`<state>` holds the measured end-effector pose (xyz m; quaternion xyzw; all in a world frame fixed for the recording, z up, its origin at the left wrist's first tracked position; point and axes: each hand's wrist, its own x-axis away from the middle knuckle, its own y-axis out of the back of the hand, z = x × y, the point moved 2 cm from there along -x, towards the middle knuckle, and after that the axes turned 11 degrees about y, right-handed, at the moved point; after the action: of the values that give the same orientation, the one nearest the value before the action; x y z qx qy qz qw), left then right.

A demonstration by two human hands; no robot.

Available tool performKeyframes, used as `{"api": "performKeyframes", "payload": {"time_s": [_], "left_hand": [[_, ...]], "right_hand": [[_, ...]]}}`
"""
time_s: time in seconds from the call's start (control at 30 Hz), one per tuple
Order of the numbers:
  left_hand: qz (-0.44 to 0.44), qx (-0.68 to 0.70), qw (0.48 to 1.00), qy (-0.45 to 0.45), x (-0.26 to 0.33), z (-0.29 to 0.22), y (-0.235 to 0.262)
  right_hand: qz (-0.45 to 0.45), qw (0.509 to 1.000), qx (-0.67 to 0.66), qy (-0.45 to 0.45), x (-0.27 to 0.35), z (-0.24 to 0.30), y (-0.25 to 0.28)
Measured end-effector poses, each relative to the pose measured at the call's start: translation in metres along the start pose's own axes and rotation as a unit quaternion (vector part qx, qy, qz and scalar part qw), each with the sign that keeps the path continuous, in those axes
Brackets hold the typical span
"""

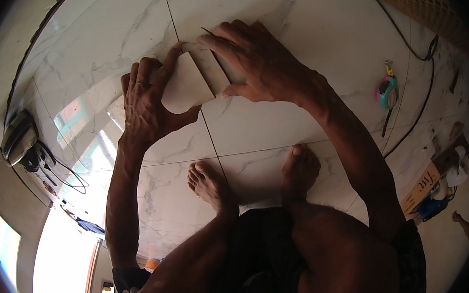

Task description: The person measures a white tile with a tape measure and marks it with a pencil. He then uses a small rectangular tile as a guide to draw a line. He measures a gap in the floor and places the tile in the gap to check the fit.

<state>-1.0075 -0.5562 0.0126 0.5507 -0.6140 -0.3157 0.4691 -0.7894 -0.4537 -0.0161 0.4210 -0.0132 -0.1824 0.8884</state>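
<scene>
A small square piece of pale tile (185, 84) lies on the marbled floor ahead of my feet. My left hand (147, 101) is closed on it, index finger at its far edge and thumb at its near corner. Along its right side runs a narrow strip of tile (213, 65), partly under or against the square; I cannot tell which. My right hand (258, 64) brackets this strip, with the index fingertip at the far end and the thumb by the near corner. A thin dark pointed stick (206, 31) pokes out beyond the right fingers; the rest of it is hidden.
On the right lie a teal tape measure (389, 93) and a long black cable (430, 84), with a yellow perforated basket (418, 0) at the far right. A cardboard box (422, 187) stands nearer. A dark corded device (22, 138) sits at the left. My bare feet (207, 181) rest below the tiles.
</scene>
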Motion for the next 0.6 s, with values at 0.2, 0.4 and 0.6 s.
{"api": "performKeyframes", "payload": {"time_s": [0.2, 0.4, 0.6], "left_hand": [[0.0, -0.016, 1.0, 0.021, 0.002, -0.0037, -0.0022], [-0.004, 0.008, 1.0, 0.017, 0.0043, 0.0021, -0.0063], [-0.019, 0.02, 1.0, 0.007, 0.0037, -0.0038, -0.0076]], "right_hand": [[-0.003, 1.0, -0.004, -0.003, -0.0001, 0.0012, 0.0006], [-0.003, 1.0, -0.012, -0.008, -0.0003, 0.0012, 0.0007], [-0.013, 1.0, 0.003, 0.003, 0.0002, 0.0017, -0.0007]]}}
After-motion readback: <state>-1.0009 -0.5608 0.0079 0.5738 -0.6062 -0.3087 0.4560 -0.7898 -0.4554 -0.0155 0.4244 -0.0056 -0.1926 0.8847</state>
